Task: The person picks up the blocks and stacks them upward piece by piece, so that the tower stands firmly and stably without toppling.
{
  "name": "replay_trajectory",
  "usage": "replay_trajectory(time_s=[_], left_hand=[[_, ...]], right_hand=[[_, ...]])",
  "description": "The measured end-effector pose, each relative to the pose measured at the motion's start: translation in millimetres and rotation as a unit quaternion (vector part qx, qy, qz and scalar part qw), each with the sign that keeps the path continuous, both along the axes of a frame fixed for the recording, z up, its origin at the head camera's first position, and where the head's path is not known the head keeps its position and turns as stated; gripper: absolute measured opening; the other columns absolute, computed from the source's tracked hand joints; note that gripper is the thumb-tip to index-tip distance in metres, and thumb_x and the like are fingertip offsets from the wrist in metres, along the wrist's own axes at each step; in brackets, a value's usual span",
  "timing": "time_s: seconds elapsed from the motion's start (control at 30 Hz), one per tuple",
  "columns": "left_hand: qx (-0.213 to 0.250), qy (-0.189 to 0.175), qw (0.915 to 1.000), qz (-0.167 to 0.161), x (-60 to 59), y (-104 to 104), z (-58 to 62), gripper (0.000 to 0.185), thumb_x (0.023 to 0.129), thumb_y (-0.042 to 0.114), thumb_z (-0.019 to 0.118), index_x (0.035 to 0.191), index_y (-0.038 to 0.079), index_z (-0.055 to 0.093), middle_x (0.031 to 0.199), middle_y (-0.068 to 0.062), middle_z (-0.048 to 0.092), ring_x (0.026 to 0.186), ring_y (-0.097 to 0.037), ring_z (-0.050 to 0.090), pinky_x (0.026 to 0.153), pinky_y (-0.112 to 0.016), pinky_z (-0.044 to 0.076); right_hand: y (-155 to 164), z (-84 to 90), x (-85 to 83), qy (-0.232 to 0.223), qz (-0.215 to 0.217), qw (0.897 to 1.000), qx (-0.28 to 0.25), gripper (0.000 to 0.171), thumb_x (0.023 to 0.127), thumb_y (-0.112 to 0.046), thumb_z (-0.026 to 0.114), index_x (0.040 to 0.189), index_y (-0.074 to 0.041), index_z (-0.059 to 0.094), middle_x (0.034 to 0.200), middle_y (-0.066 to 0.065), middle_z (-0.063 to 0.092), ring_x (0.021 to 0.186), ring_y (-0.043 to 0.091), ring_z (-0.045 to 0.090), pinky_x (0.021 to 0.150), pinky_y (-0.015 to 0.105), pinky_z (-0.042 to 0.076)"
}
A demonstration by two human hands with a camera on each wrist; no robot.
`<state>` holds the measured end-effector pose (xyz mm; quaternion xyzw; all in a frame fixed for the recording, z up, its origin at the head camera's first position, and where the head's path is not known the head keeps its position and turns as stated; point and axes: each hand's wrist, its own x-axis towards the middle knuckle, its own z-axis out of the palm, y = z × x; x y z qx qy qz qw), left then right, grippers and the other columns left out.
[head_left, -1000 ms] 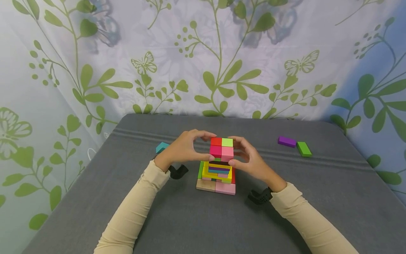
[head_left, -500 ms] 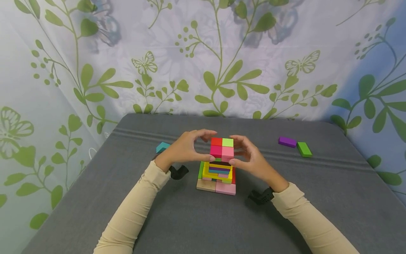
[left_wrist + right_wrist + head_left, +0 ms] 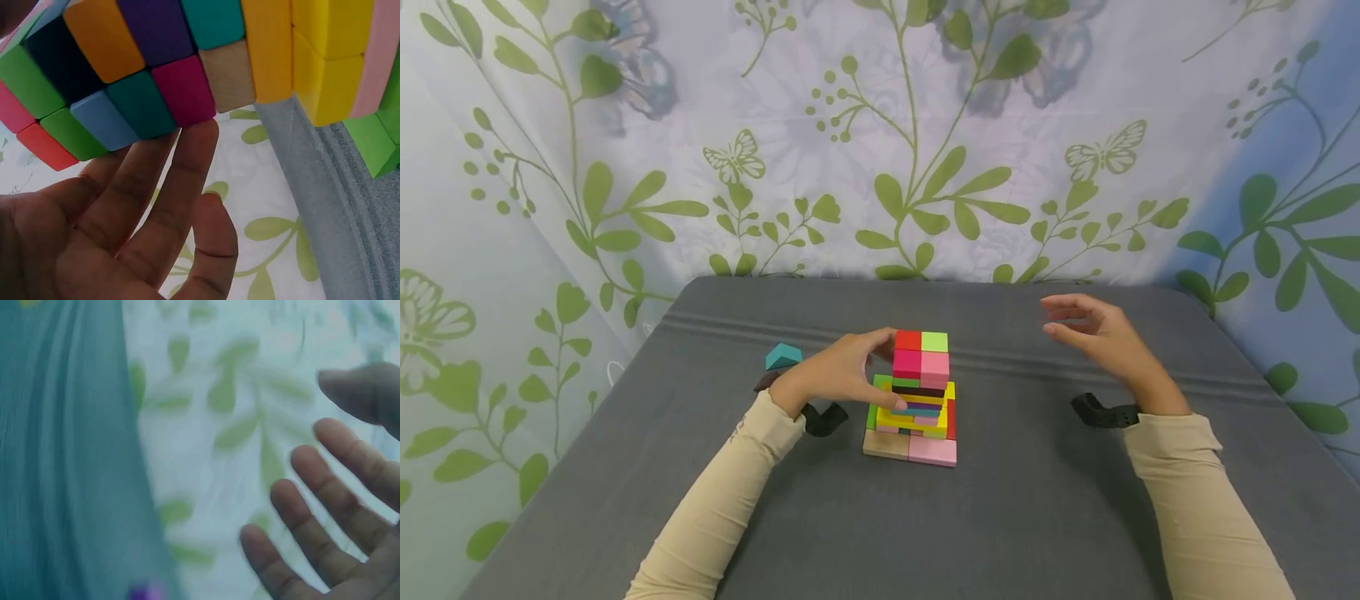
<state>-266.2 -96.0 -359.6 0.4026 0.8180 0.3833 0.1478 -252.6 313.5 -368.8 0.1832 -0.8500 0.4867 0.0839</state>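
A tower of coloured wooden blocks (image 3: 921,367) stands upright on the grey table, its top layers red, lime, magenta and pink. Its wider foot has a beige plank (image 3: 886,444) and a pink plank (image 3: 932,452) in front. My left hand (image 3: 835,371) cups the tower's left side, thumb toward the front. In the left wrist view, extended fingertips touch the side of the blocks (image 3: 181,94). My right hand (image 3: 1105,342) is in the air well to the right, fingers loosely bent and holding nothing. A blurred purple block (image 3: 147,591) shows at the bottom of the right wrist view.
A teal angled block (image 3: 783,356) lies on the table behind the left wrist. Black wrist mounts (image 3: 823,419) hang under both wrists. The grey table (image 3: 1000,517) ends at a leaf-patterned curtain (image 3: 820,183) at the back.
My right hand has left the tower and moved right; it now hides the purple and green blocks there. My left thumb has slid lower on the tower, which still stands.
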Motion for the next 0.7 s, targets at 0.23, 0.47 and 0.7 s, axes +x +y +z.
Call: replay_trajectory(time_s=[0.23,0.47,0.7], left_hand=[[-0.009,0.003,0.9999,-0.011,-2.3,3,-6.4,0.079,0.087,0.024,0.091,0.15,-0.002,0.051,0.136,-0.009,0.068,0.124,-0.024,0.064,0.11,-0.048,0.052],[-0.015,0.014,0.9997,-0.01,-2.2,4,-8.1,0.075,0.086,0.023,0.092,0.147,-0.001,0.055,0.134,-0.01,0.07,0.121,-0.023,0.066,0.109,-0.049,0.054],[-0.025,0.02,0.9995,-0.002,-2.3,4,-8.2,0.073,0.087,0.024,0.092,0.145,-0.002,0.057,0.133,-0.01,0.071,0.119,-0.023,0.066,0.108,-0.05,0.054]], right_hand=[[62,-47.5,-8.3,-0.012,-0.173,0.985,-0.012,0.029,0.108,-0.02,0.07,0.135,-0.011,0.07,0.112,-0.029,0.062,0.104,-0.011,0.054,0.081,0.008,0.045],[88,-76.9,-6.0,-0.049,-0.279,0.956,0.07,0.059,0.106,-0.034,0.07,0.142,0.011,0.061,0.129,0.026,0.069,0.096,-0.003,0.057,0.075,0.016,0.046],[101,-72.9,-4.1,-0.099,-0.244,0.946,0.188,0.063,0.104,-0.033,0.071,0.135,0.021,0.058,0.127,0.043,0.063,0.113,0.059,0.057,0.097,0.07,0.039]])
